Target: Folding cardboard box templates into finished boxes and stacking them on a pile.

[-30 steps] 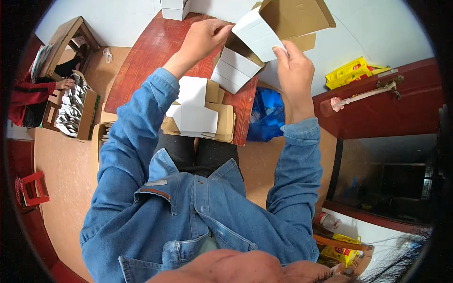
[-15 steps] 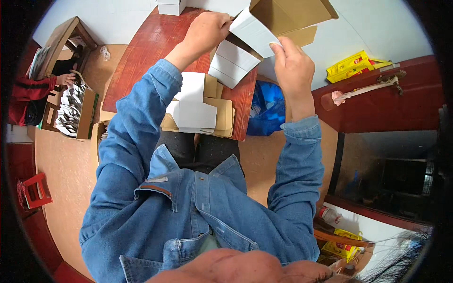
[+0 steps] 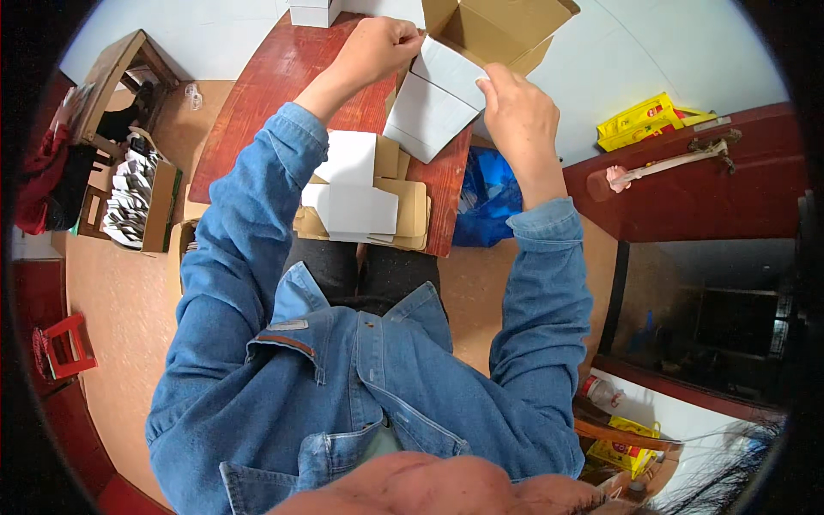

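An open cardboard box (image 3: 448,67), white outside and brown inside with its lid flap up, is held between my hands at the far end of the table. My left hand (image 3: 382,51) is closed, pinching its left corner. At the right corner my right hand (image 3: 519,107) is closed too, thumb against the white wall. Just below it, a second white box (image 3: 427,120) sits on the tabletop, touching or nearly touching the held box. Nearer to me lies a stack of flat white-and-brown carton blanks (image 3: 365,206) at the table's front edge.
The red wooden table (image 3: 257,112) carries another white box (image 3: 313,13) at the far end. A blue plastic bag (image 3: 487,197) is beside the table's right edge. At left, a co-worker in red sits near a carton of packets (image 3: 137,193). A red stool (image 3: 67,346) stands lower left.
The held box has moved down and left, coming in line above the second white box. My right hand shifted left with it. The co-worker's hand left the carton of packets.
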Demonstrator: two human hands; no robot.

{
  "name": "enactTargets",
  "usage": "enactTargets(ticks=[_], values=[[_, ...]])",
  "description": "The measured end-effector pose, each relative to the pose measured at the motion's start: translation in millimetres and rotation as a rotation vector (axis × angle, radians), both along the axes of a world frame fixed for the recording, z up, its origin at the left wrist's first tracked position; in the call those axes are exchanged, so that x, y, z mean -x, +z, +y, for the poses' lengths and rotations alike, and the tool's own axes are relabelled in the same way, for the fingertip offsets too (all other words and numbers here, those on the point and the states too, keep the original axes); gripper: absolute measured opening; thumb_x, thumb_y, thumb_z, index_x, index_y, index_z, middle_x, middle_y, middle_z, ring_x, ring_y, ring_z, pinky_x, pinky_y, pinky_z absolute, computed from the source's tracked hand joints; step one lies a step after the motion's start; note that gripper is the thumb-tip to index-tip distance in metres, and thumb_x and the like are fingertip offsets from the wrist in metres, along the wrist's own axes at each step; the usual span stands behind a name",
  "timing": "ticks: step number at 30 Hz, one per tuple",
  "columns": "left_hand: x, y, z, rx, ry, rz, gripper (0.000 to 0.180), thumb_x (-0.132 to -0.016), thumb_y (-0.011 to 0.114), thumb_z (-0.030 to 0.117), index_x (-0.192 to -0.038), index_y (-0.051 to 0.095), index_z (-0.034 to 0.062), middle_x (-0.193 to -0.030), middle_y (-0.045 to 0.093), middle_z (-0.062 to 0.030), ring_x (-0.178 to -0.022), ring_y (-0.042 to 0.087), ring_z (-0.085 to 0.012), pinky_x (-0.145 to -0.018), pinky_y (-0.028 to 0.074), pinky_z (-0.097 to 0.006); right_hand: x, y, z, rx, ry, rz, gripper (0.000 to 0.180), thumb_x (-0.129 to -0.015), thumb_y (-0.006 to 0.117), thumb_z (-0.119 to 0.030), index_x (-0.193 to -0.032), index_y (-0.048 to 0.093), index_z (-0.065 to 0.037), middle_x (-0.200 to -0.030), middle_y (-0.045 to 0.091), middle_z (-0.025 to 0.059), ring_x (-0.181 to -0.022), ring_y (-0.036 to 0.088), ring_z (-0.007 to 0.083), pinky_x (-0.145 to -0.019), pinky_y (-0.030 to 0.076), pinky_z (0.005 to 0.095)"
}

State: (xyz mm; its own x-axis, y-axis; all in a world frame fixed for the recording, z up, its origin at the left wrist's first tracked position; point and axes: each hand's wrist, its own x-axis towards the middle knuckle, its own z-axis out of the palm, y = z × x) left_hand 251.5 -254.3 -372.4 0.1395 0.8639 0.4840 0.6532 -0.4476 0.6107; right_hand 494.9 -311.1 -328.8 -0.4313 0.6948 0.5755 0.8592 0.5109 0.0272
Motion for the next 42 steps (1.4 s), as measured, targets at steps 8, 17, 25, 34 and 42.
enactTargets(ticks=[8, 17, 25, 34, 42], values=[[4, -7, -11, -0.119, -0.012, -0.106, 0.029, -0.1, 0.064, 0.026, -0.099, 0.07, -0.002, -0.077, 0.068, -0.011, -0.071, 0.065, -0.0152, -0.068, 0.053, -0.033, 0, 1, 1, 0.004, 0.015, -0.016, 0.016, -0.097, 0.066, -0.029, -0.097, 0.064, -0.013, -0.086, 0.069, 0.0091, -0.077, 0.069, 0.0366, -0.064, 0.053, 0.0494], [48, -52, -58, 0.114, 0.095, -0.235, 0.025, -0.094, 0.068, 0.026, -0.1, 0.075, 0.0023, -0.082, 0.072, -0.0175, -0.071, 0.071, -0.0275, -0.068, 0.055, -0.038, -1, 10, -10, -0.028, 0.119, 0.12, 0.022, -0.094, 0.069, -0.023, -0.113, 0.067, -0.012, -0.11, 0.071, 0.0091, -0.09, 0.071, 0.0362, -0.075, 0.058, 0.0465], [116, -148, -159, 0.247, 0.312, -0.093, 0.021, -0.09, 0.074, 0.023, -0.09, 0.072, 0.0017, -0.078, 0.071, -0.0159, -0.068, 0.07, -0.0261, -0.063, 0.053, -0.037, -19, -45, -77, 0.274, 0.076, 0.531, 0.014, -0.095, 0.07, -0.013, -0.106, 0.069, -0.005, -0.102, 0.072, 0.0145, -0.087, 0.071, 0.0312, -0.075, 0.056, 0.0397], [76, -208, -259, 0.308, 0.326, -0.007, 0.045, -0.085, 0.081, 0.026, -0.116, 0.065, -0.0016, -0.094, 0.064, -0.0179, -0.093, 0.065, -0.0324, -0.084, 0.054, -0.042, 53, -264, -136, 1.009, 0.016, 0.896, 0.035, -0.092, 0.075, -0.018, -0.116, 0.06, 0.004, -0.105, 0.072, 0.0143, -0.094, 0.068, 0.0164, -0.082, 0.054, 0.0323], [123, -182, -289, 0.466, 0.127, -0.802, 0.038, -0.105, 0.059, 0.019, -0.137, 0.055, -0.0016, -0.118, 0.069, -0.0068, -0.106, 0.064, -0.014, -0.093, 0.051, -0.029, 71, -189, -160, 1.352, 0.287, 1.652, 0.018, -0.106, 0.055, -0.018, -0.113, 0.059, -0.002, -0.105, 0.069, 0.005, -0.081, 0.063, 0.0122, -0.073, 0.053, 0.0291]])
